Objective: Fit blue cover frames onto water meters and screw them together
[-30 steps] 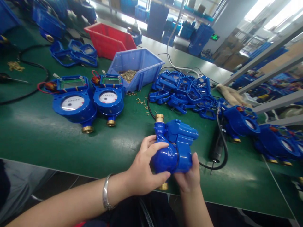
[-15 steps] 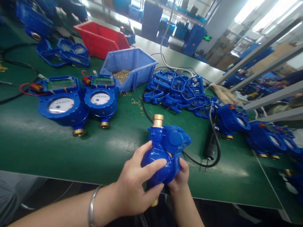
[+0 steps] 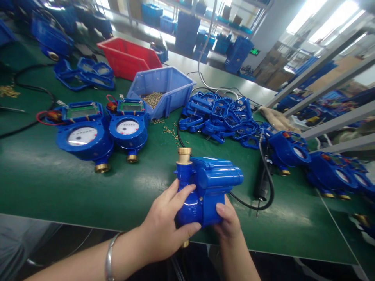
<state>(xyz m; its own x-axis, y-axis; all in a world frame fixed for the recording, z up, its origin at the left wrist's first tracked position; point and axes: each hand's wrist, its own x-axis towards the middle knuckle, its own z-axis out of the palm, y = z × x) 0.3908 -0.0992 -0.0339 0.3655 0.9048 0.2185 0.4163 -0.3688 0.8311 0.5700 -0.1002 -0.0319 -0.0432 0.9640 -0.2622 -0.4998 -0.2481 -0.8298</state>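
Between my hands, above the front edge of the green bench, is a blue water meter (image 3: 215,195) with brass threaded ends. It stands on its side, one brass end up, so its dial is hidden from me. My left hand (image 3: 168,220) wraps around the rounded body. At the housing side, my right hand (image 3: 230,220) grips with the thumb on the near face and the fingers behind. Two more water meters, a larger one (image 3: 83,136) and a smaller one (image 3: 128,128), lie dial up to the left, with circuard boards and wires exposed.
A blue bin (image 3: 172,97) of small screws stands behind, beside a red bin (image 3: 129,58). Blue cover frames (image 3: 218,115) are piled right of it. A black electric screwdriver (image 3: 263,179) with its cable lies on the right, near several meters (image 3: 331,173).
The held water meter has been turned, so more of its flat housing faces me, and it has shifted slightly left at the top. My right thumb now lies on the housing's near face.
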